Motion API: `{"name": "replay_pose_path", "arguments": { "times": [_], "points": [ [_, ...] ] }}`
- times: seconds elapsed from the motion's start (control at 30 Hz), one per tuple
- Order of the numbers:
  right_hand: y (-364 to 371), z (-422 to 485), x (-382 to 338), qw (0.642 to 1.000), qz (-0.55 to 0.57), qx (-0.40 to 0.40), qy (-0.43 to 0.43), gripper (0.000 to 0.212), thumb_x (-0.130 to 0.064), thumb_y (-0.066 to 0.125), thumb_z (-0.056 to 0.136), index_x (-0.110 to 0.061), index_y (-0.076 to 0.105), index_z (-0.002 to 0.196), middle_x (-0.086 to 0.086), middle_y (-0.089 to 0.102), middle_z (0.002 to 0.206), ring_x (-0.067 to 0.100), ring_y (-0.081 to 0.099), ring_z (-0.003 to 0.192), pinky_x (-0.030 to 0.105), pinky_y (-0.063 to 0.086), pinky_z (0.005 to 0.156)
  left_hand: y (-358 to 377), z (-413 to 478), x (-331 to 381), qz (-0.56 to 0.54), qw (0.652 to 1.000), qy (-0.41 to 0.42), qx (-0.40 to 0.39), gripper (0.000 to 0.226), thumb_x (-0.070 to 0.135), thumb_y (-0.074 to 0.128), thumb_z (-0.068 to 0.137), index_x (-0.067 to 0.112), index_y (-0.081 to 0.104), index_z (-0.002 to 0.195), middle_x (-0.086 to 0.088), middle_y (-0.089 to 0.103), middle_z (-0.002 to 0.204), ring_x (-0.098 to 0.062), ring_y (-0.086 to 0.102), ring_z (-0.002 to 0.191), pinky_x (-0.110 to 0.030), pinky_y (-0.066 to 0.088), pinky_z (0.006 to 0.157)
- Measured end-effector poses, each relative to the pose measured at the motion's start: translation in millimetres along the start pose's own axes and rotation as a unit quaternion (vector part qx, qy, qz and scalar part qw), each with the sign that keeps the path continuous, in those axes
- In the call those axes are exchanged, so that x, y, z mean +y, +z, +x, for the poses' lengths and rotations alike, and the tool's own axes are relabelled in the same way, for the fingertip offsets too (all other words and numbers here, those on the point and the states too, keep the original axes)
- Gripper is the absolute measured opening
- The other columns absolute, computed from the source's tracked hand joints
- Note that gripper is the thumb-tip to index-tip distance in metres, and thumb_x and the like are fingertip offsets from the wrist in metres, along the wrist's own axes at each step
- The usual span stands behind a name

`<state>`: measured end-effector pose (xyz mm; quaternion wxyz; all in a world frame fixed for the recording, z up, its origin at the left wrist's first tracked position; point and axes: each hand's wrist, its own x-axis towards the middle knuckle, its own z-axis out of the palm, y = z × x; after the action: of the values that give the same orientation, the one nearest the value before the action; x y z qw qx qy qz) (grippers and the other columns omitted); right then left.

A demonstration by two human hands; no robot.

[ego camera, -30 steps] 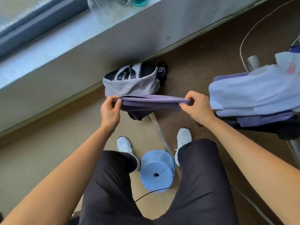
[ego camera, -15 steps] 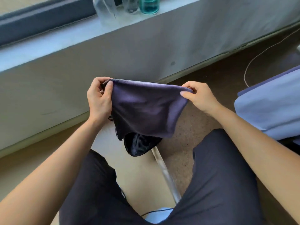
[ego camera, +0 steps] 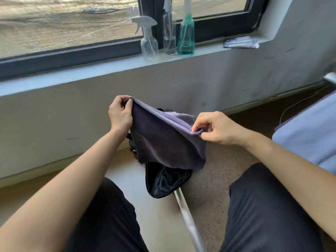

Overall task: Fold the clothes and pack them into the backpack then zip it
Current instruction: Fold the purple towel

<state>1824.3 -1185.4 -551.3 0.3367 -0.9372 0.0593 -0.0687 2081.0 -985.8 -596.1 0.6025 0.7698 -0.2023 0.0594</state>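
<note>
A folded purple garment [ego camera: 167, 142] hangs in the air in front of me, held at its two top corners. My left hand [ego camera: 121, 113] grips the upper left corner, held higher. My right hand [ego camera: 216, 127] pinches the right corner between thumb and fingers, lower. Below the cloth shows the dark lined opening of the backpack [ego camera: 167, 182] on the floor by the wall; most of the bag is hidden behind the garment. A pile of light blue and purple clothes [ego camera: 312, 135] lies at the right edge.
Three spray bottles [ego camera: 169, 33] stand on the window sill [ego camera: 91, 73] above the wall. A white tube [ego camera: 187, 215] runs along the floor between my legs. A white cable [ego camera: 298, 104] trails on the brown carpet at right.
My head has tilted up, so the window and bottles now show. The garment went from stretched flat over the backpack to hanging down, with my right hand now lower than my left.
</note>
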Motion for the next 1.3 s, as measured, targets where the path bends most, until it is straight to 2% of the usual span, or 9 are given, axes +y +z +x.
{"name": "replay_pose_path", "arguments": {
  "times": [0.13,0.27,0.47,0.67,0.8,0.93,1.03,1.1,1.3],
  "points": [
    [1,-13,-19,0.987,-0.108,-0.116,0.036,0.007,-0.022,0.073,0.071,-0.021,0.071,0.078,0.001,0.067,0.073,0.014,0.056,0.064,0.034,0.051,0.064,-15,-9,21,-0.024,1.0,0.008,0.003,0.006,0.015,0.062,0.099,0.019,0.068,0.099,0.004,0.07,0.092,-0.011,0.064,0.089,-0.033,0.054,0.091],
    [0,-20,-29,0.977,-0.105,-0.178,0.053,0.013,-0.031,0.07,0.07,-0.018,0.069,0.072,0.005,0.066,0.073,0.008,0.052,0.061,0.034,0.049,0.063,-23,-15,38,-0.048,0.998,0.028,-0.007,0.006,0.015,0.062,0.1,0.016,0.068,0.1,0.001,0.07,0.093,-0.011,0.064,0.088,-0.028,0.054,0.085],
    [7,-21,-50,0.996,-0.062,0.007,-0.065,0.028,-0.018,0.078,0.071,-0.028,0.055,0.059,-0.003,0.048,0.08,0.011,0.05,0.068,0.018,0.037,0.06,-35,-12,51,-0.042,0.998,0.037,0.014,0.007,0.017,0.062,0.099,0.019,0.069,0.099,0.003,0.071,0.094,-0.013,0.066,0.09,-0.033,0.055,0.089],
    [-4,-16,-87,0.987,0.044,0.095,-0.121,0.024,0.007,0.068,0.065,-0.011,0.053,0.062,0.002,0.052,0.069,0.009,0.042,0.06,0.022,0.034,0.057,-44,-13,56,-0.022,0.999,0.023,0.004,0.006,0.017,0.063,0.099,0.019,0.069,0.098,0.002,0.071,0.093,-0.014,0.065,0.089,-0.033,0.054,0.088],
    [-28,-14,-107,0.994,0.035,0.024,-0.098,0.032,-0.002,0.072,0.069,-0.021,0.049,0.057,0.0,0.065,0.064,0.009,0.047,0.057,0.024,0.038,0.052,-48,-10,60,-0.011,1.0,0.013,0.007,0.006,0.018,0.064,0.099,0.018,0.069,0.098,0.0,0.072,0.094,-0.018,0.066,0.092,-0.037,0.054,0.09],
    [-49,-9,-105,0.992,-0.078,-0.001,-0.096,0.038,-0.005,0.072,0.072,-0.017,0.041,0.056,-0.006,0.041,0.051,0.009,0.035,0.053,0.02,0.029,0.051,-45,-3,71,-0.009,1.0,-0.004,0.02,0.006,0.017,0.064,0.098,0.017,0.07,0.097,0.0,0.072,0.095,-0.017,0.065,0.09,-0.04,0.055,0.094],
    [-58,2,-89,0.983,-0.155,0.03,-0.096,0.039,-0.015,0.073,0.073,-0.015,0.038,0.055,-0.002,0.039,0.051,0.014,0.031,0.054,0.033,0.034,0.056,-45,6,72,0.001,0.999,-0.017,0.039,0.007,0.018,0.064,0.097,0.018,0.071,0.097,-0.001,0.072,0.095,-0.02,0.066,0.092,-0.041,0.056,0.095],
    [-64,9,-76,0.978,-0.178,0.067,-0.08,0.034,-0.022,0.075,0.074,-0.016,0.045,0.058,-0.004,0.048,0.053,0.016,0.042,0.056,0.031,0.038,0.058,-46,10,71,0.026,0.998,-0.022,0.046,0.007,0.018,0.065,0.097,0.017,0.072,0.097,-0.002,0.072,0.097,-0.023,0.068,0.096,-0.041,0.055,0.095],
    [-75,24,-49,0.974,-0.144,0.175,-0.018,0.018,-0.032,0.077,0.082,-0.022,0.066,0.092,-0.007,0.067,0.076,0.02,0.064,0.078,0.037,0.054,0.083,-68,25,75,0.096,0.995,0.015,-0.024,0.011,0.017,0.068,0.097,0.024,0.071,0.09,-0.002,0.071,0.092,-0.018,0.063,0.087,-0.039,0.054,0.085]
  ]
}}
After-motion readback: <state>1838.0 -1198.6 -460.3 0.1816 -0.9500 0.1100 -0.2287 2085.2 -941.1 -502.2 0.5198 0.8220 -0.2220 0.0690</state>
